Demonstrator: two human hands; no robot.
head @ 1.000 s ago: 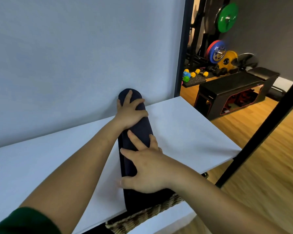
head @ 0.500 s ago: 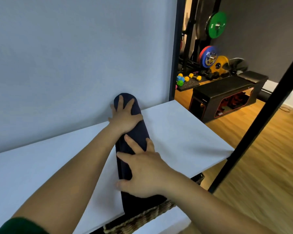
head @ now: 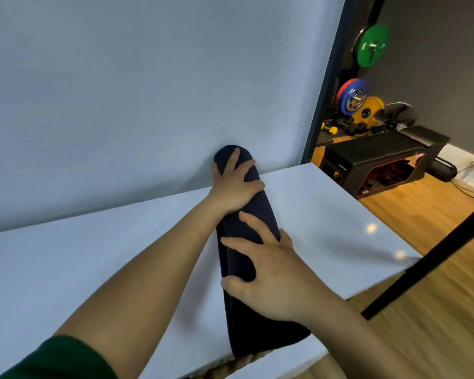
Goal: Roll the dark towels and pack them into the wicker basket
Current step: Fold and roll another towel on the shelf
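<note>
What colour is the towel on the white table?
The towel is plain dark navy; head view.

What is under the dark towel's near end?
A strip of wicker basket rim shows beneath the dark towel, below the white table edge. The basket's inside is covered.

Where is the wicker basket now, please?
In the head view, a sliver of the wicker basket shows at bottom centre, below the table's near edge, under the dark towel's end.
</note>
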